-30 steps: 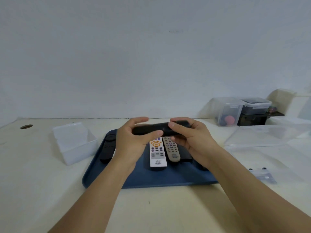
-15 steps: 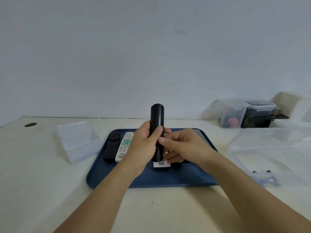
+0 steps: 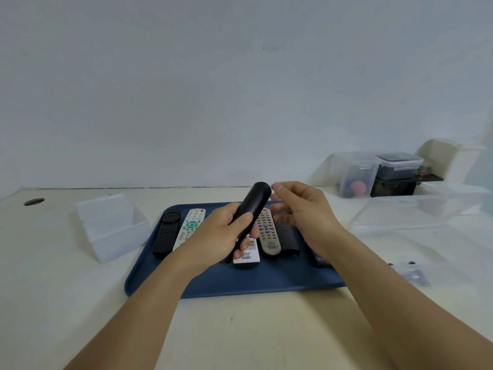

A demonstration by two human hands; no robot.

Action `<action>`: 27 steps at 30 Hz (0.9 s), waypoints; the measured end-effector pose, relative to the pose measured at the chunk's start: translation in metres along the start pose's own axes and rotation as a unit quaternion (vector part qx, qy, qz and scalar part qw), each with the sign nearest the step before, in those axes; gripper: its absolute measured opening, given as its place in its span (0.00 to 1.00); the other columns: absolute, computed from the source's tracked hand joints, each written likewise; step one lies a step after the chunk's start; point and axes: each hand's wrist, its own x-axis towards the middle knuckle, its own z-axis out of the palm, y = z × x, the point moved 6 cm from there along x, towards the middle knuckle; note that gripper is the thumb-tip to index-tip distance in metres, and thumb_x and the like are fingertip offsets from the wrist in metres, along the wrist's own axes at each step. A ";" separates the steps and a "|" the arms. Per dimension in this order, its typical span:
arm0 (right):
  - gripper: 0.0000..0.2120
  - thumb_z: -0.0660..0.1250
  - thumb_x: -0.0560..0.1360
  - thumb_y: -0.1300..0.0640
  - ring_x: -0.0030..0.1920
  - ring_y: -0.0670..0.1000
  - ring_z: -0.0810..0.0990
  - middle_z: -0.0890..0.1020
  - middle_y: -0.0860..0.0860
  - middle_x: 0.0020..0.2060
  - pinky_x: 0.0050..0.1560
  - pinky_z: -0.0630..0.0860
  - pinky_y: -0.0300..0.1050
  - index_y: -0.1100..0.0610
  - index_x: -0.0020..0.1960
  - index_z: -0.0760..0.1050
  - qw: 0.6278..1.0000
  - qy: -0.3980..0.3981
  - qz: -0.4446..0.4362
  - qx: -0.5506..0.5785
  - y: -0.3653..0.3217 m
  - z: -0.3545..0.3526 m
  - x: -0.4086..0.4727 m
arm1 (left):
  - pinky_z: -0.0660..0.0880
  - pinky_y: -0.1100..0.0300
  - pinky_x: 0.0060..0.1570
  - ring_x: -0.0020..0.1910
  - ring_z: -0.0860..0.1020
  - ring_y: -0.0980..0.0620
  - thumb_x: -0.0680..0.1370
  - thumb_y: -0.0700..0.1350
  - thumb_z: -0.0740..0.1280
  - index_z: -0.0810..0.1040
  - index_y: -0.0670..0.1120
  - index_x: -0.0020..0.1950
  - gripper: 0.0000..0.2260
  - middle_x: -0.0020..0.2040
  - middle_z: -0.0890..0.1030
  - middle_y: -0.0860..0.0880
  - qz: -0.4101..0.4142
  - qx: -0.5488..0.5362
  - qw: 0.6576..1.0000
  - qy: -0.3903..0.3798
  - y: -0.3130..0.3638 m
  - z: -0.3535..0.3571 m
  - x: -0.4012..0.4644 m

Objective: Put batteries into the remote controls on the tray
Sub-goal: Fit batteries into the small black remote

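Fingers and thumb of the left hand (image 3: 221,236) wrap the lower half of a plain black remote (image 3: 252,206), a smooth rounded bar with no buttons showing. It tilts up to the right, above the blue tray (image 3: 266,281). The right hand (image 3: 304,206) hovers just beside its top end, fingers loosely curled, holding nothing. Four more remotes lie side by side on the tray.

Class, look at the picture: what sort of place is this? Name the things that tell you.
Probably a plain indoor worktable set up for a sorting or assembly job: a bare cream table against a blank wall, clear plastic storage boxes, and a blue tray of remote controls.
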 end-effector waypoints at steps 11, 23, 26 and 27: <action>0.05 0.75 0.73 0.63 0.39 0.50 0.84 0.85 0.55 0.40 0.41 0.83 0.46 0.58 0.49 0.83 0.991 -0.007 -0.089 -0.095 -0.018 0.001 -0.007 | 0.71 0.59 0.30 0.29 0.72 0.52 0.82 0.49 0.67 0.76 0.46 0.57 0.08 0.37 0.80 0.49 -0.014 0.004 1.000 -0.008 -0.006 0.012 0.004; 0.07 0.74 0.72 0.71 0.44 0.56 0.83 0.79 0.61 0.49 0.35 0.82 0.38 0.66 0.46 0.77 0.990 0.081 0.108 0.031 0.026 -0.018 0.005 | 0.73 0.61 0.25 0.29 0.76 0.52 0.86 0.48 0.59 0.80 0.39 0.57 0.15 0.38 0.81 0.45 -0.092 -0.200 0.969 0.116 -0.007 -0.014 0.005; 0.11 0.76 0.71 0.64 0.49 0.55 0.82 0.81 0.56 0.52 0.46 0.79 0.41 0.58 0.52 0.80 0.944 0.106 -0.007 -0.314 0.013 -0.019 0.006 | 0.78 0.59 0.29 0.31 0.80 0.50 0.86 0.46 0.58 0.79 0.40 0.56 0.13 0.39 0.84 0.45 -0.095 -0.250 0.960 0.088 -0.004 -0.007 0.003; 0.14 0.76 0.71 0.61 0.52 0.53 0.81 0.81 0.53 0.54 0.51 0.76 0.42 0.56 0.56 0.80 0.901 0.100 -0.045 -0.419 0.008 -0.017 0.005 | 0.79 0.58 0.30 0.33 0.81 0.49 0.86 0.45 0.58 0.79 0.40 0.57 0.13 0.40 0.85 0.44 -0.096 -0.256 0.958 0.081 -0.005 -0.006 0.004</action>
